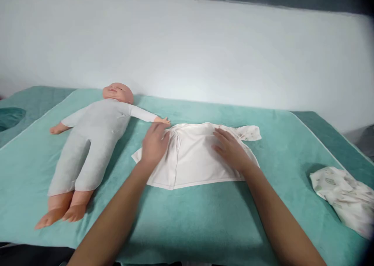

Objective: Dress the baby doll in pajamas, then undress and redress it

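Observation:
A small white baby shirt [201,157] lies spread on the green cover, inner side up as far as I can tell. One patterned sleeve [249,133] sticks out at its upper right. My left hand [154,143] rests over the shirt's left side, fingers extended and partly overlapping; they hide part of the cloth. On the right half, my right hand [230,149] lies with its fingers stretched out and thumb apart. To the left a baby doll [99,135] with a white cloth body lies on its back, its outstretched hand close to my left fingertips.
A crumpled cloth with a printed pattern [341,196] lies at the right. Beneath everything is a green cover [198,219] with pale seams near both ends. A white wall [187,55] stands right behind it.

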Action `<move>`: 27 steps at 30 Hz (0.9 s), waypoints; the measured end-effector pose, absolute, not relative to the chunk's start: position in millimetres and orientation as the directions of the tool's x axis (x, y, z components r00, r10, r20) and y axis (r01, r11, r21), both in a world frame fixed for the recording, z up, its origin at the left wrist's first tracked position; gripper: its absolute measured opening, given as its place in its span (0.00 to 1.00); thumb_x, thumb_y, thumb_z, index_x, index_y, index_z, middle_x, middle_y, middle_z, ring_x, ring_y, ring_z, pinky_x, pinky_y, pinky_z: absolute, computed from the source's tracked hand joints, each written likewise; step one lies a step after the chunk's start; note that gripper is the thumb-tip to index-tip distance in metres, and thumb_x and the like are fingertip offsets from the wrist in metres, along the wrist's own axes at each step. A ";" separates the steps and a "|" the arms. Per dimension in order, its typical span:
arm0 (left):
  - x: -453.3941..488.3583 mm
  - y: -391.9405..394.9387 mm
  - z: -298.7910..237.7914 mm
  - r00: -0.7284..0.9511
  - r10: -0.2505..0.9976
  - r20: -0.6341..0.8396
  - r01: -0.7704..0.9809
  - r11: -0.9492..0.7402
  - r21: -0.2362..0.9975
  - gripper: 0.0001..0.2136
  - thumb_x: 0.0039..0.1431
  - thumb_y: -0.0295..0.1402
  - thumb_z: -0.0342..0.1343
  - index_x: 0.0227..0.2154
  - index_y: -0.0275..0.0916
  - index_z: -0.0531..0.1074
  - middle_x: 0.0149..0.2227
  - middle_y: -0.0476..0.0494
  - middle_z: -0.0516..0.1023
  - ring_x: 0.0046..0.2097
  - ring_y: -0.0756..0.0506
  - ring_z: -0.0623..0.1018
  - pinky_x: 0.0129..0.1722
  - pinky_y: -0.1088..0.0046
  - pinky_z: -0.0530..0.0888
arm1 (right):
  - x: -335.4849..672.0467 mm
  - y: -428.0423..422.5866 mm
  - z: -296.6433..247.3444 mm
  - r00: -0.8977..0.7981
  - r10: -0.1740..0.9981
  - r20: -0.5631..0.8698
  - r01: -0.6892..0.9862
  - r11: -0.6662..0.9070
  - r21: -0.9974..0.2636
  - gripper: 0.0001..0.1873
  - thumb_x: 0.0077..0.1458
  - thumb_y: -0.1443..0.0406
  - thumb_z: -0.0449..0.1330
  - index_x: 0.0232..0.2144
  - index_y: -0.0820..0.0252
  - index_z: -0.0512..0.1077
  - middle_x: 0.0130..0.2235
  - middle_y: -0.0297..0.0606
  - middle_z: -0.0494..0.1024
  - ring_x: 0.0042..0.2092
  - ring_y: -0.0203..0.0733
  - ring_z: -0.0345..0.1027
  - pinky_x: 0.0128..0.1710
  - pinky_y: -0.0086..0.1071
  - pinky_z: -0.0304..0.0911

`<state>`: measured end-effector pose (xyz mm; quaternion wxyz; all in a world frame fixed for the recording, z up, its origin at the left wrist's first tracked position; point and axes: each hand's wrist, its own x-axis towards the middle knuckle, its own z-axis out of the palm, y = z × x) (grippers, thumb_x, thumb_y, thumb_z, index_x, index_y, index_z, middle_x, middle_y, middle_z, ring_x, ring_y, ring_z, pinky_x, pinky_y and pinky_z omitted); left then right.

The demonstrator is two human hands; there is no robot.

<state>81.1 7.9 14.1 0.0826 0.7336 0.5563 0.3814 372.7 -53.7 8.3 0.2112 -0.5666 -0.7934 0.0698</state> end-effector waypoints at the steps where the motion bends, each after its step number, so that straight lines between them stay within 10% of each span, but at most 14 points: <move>1: 55.8 5.8 11.3 0.037 0.893 0.449 0.805 -0.293 0.516 0.12 0.62 0.34 0.53 0.47 0.44 0.73 0.51 0.42 0.74 0.51 0.41 0.75 0.53 0.63 0.71 | 357.3 -58.4 10.9 -0.295 0.925 0.241 0.848 0.370 -0.380 0.27 0.67 0.55 0.49 0.64 0.56 0.61 0.67 0.43 0.59 0.68 0.51 0.51 0.68 0.52 0.50; 9: -37.1 -22.9 -6.3 0.094 0.995 0.025 0.754 -0.088 0.650 0.13 0.57 0.46 0.57 0.30 0.41 0.70 0.34 0.49 0.73 0.35 0.46 0.73 0.36 0.71 0.68 | 251.1 -33.8 -15.6 -0.416 0.885 0.208 0.797 0.465 -0.386 0.25 0.67 0.63 0.46 0.62 0.67 0.64 0.67 0.51 0.59 0.69 0.51 0.49 0.69 0.50 0.48; 17: -16.6 -2.4 -11.6 -0.289 0.902 0.321 0.630 -0.073 0.773 0.10 0.63 0.42 0.52 0.39 0.40 0.68 0.34 0.49 0.72 0.34 0.47 0.71 0.38 0.71 0.69 | 226.9 -19.6 -21.7 -0.322 0.918 0.231 0.867 0.384 -0.319 0.26 0.68 0.63 0.42 0.62 0.69 0.62 0.68 0.52 0.56 0.70 0.54 0.47 0.68 0.51 0.46; 27: -0.6 46.9 -18.3 -0.267 0.792 0.548 0.796 -0.139 0.589 0.11 0.61 0.23 0.51 0.45 0.37 0.69 0.47 0.38 0.71 0.47 0.42 0.72 0.49 0.64 0.69 | 239.5 -16.0 -22.3 -0.217 0.967 0.135 0.935 0.245 -0.256 0.33 0.68 0.54 0.43 0.67 0.69 0.56 0.70 0.48 0.50 0.71 0.48 0.41 0.70 0.47 0.38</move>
